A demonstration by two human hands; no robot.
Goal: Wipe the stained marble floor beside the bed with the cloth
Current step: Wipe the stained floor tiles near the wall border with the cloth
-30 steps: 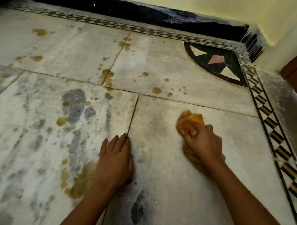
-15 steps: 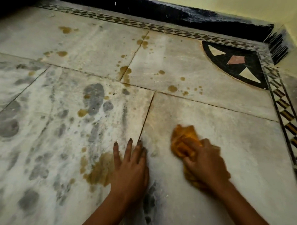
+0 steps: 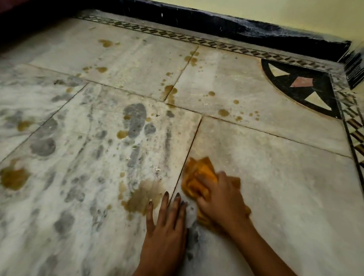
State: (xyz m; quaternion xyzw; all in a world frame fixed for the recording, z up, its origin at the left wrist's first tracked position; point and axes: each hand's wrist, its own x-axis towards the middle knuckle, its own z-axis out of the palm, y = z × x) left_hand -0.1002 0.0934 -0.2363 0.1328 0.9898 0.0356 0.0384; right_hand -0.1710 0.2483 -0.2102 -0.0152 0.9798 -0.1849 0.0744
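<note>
Marble floor (image 3: 281, 186) of large pale slabs with grey veining fills most of the frame, thin joint lines crossing near centre. Brown stains scattered: a big stain (image 3: 144, 198) at lower centre just left of the hands, another blotch (image 3: 13, 177) at far left, small drops (image 3: 223, 112) around the centre joint and toward the top. Grey smudges across the left slabs, some wet shine mid-frame. Patterned border strip (image 3: 359, 152) runs along top and right edges; a dark quarter-circle inlay (image 3: 301, 88) with pale triangles sits in the upper right corner. Black skirting (image 3: 214, 21) under a yellowish wall (image 3: 275, 4) along the top. Right hand (image 3: 222, 200), lower centre, fingers curled and clamped on a bunched orange cloth (image 3: 199, 176) pressed to the floor beside the slab joint. Left hand (image 3: 165, 223) flat on the floor just left of it, fingers slightly spread, tips at the big stain's edge.
</note>
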